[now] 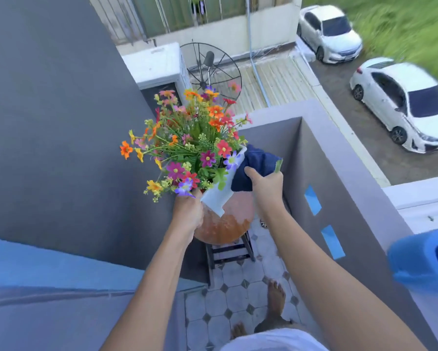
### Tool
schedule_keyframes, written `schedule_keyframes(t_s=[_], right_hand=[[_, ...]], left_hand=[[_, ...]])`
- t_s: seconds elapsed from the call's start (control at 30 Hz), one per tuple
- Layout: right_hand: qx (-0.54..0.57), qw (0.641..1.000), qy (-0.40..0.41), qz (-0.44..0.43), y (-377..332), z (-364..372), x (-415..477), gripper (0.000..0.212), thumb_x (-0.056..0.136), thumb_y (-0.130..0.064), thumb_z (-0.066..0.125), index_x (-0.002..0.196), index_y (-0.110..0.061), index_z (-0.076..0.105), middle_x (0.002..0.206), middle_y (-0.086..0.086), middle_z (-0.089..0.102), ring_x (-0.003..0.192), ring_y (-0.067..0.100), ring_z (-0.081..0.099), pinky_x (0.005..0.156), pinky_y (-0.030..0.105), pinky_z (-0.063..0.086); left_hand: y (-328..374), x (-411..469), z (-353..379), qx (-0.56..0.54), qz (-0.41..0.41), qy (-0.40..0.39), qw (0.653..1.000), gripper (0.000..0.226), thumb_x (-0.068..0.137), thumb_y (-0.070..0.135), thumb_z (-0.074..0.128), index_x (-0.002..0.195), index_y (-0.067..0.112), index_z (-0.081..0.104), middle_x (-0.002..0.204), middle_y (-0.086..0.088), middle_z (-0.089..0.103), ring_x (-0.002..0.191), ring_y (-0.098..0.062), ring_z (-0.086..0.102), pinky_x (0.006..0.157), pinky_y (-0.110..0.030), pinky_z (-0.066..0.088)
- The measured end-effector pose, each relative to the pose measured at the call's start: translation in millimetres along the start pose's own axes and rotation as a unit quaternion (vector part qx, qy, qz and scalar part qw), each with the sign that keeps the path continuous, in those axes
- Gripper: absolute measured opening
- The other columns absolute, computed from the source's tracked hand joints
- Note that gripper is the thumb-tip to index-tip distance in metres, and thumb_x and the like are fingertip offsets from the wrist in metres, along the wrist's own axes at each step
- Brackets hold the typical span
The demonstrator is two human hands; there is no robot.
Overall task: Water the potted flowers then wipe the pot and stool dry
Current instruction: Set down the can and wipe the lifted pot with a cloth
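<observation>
A grey wall (48, 122) is filling the left side of the view, and the left hand (188, 211) is reaching out beside it, its grip closed around the near left corner of the white pot (221, 190), fingers curled under the rim. The pot is sitting tilted over the round orange stool (225, 224), whose top is looking wet and speckled near its front edge; whether the pot's base is touching the seat cannot be told. The flowers (187, 145), orange, pink, red and purple, are spreading up and to the left out of the pot. The right hand (264, 182) is gripping a dark blue cloth (255, 164), its grip shut tight on the bunched fabric and pressing it against the pot's right side near the rim. Bare feet are standing on the tiled floor (238, 295) below the stool. A blue watering can (423, 259) is resting on the balcony ledge at the right edge
</observation>
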State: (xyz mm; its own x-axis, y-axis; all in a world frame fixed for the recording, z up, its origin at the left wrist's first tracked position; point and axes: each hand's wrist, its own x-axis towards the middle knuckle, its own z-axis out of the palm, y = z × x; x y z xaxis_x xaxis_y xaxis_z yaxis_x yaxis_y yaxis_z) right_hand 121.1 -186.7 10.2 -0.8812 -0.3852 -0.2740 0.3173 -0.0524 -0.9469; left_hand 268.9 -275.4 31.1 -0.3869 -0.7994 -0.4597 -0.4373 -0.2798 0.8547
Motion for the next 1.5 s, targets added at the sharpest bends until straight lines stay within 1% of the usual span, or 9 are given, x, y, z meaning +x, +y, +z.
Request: schedule_keyframes(t_s=[0.13,0.33,0.5,0.7,0.9,1.17,1.27,1.4,1.5], right_hand=[[0.021,0.995,-0.039,-0.095,-23.9,19.5,-46.8,0.018,0.08,-0.009,0.071,0.095,-0.007,0.062,0.083,0.007,0.064,0.073,0.017,0.06,0.066,0.032,0.051],[-0.063,0.968,-0.114,-0.213,-35.4,25.9,-92.4,0.024,0.078,0.004,0.06,0.072,-0.015,0.046,0.07,-0.004,0.045,0.063,0.007,0.041,0.057,0.022,0.036],[-0.135,0.962,-0.135,-0.193,-15.5,15.1,-106.1,0.043,0.077,0.005,0.056,0.066,-0.034,0.041,0.064,-0.017,0.044,0.057,0.003,0.04,0.057,0.021,0.034],[-0.102,0.98,-0.099,-0.136,-20.3,5.5,-94.7,0.006,0.078,0.002,0.052,0.079,-0.003,0.048,0.066,-0.002,0.048,0.061,0.009,0.039,0.058,0.03,0.036],[-0.043,0.974,-0.131,-0.181,-62.7,-7.3,-93.2,0.037,0.085,0.019,0.047,0.084,-0.018,0.05,0.074,-0.007,0.053,0.061,-0.007,0.051,0.059,0.011,0.043],[0.029,0.984,-0.037,-0.174,-90.0,-32.2,-45.6,0.021,0.091,0.011,0.053,0.103,-0.006,0.052,0.086,-0.003,0.059,0.072,-0.012,0.058,0.07,0.012,0.046],[0.025,0.988,-0.007,-0.153,-105.9,-39.1,-11.8,0.022,0.091,0.004,0.054,0.108,-0.01,0.054,0.085,-0.003,0.062,0.075,-0.004,0.061,0.073,0.024,0.049],[-0.009,0.988,-0.018,-0.154,-117.6,-27.3,-6.5,0.015,0.089,0.005,0.051,0.095,-0.009,0.052,0.066,-0.003,0.049,0.051,-0.003,0.047,0.051,0.016,0.039],[0.013,0.987,-0.056,-0.15,-107.6,-12.1,-19.4,0.017,0.087,0.006,0.051,0.087,-0.011,0.051,0.07,0.003,0.049,0.062,0.01,0.044,0.059,0.026,0.038]], left_hand=[[33.2,-21.6,-7.3,0.038,0.05,-0.007,0.998,0.028,0.095,0.015,0.038,0.067,0.018,0.038,0.067,-0.004,0.038,0.044,-0.014,0.035,0.045,-0.017,0.029],[66.5,-50.4,-17.3,-0.059,0.067,-0.039,0.995,0.029,0.098,0.014,0.037,0.07,0.017,0.031,0.054,0.001,0.024,0.029,-0.006,0.019,0.033,-0.013,0.014],[85.8,-66.1,-19.4,-0.095,0.079,-0.052,0.991,0.034,0.097,0.008,0.033,0.068,0.021,0.023,0.053,0.004,0.017,0.034,-0.006,0.013,0.035,-0.011,0.01],[97.5,-74.9,1.0,-0.021,0.083,-0.028,0.996,0.022,0.081,0.015,0.039,0.062,0.017,0.028,0.048,0.004,0.026,0.041,-0.014,0.02,0.045,-0.022,0.015],[89.7,-64.1,39.5,-0.085,0.072,-0.027,0.993,0.02,0.089,0.007,0.038,0.072,0.016,0.035,0.046,0.001,0.024,0.029,-0.009,0.02,0.037,-0.013,0.014],[90.4,-68.1,51.4,-0.049,0.043,-0.064,0.996,0.037,0.099,-0.002,0.03,0.068,0.017,0.029,0.036,0.01,0.022,0.026,-0.005,0.017,0.036,-0.011,0.01],[92.5,-77.5,51.2,-0.058,0.035,-0.069,0.995,0.031,0.098,0.008,0.032,0.07,0.021,0.029,0.044,0.008,0.023,0.032,-0.006,0.016,0.04,-0.015,0.008],[99.9,-70.7,56.0,-0.092,0.023,-0.079,0.992,0.021,0.099,0.009,0.032,0.08,0.018,0.027,0.059,0.004,0.015,0.035,-0.007,0.013,0.038,-0.017,0.008],[109.9,-61.9,54.4,-0.101,0.019,-0.078,0.992,0.017,0.101,0.015,0.032,0.086,0.016,0.028,0.061,0.003,0.016,0.037,-0.008,0.015,0.035,-0.016,0.01]])
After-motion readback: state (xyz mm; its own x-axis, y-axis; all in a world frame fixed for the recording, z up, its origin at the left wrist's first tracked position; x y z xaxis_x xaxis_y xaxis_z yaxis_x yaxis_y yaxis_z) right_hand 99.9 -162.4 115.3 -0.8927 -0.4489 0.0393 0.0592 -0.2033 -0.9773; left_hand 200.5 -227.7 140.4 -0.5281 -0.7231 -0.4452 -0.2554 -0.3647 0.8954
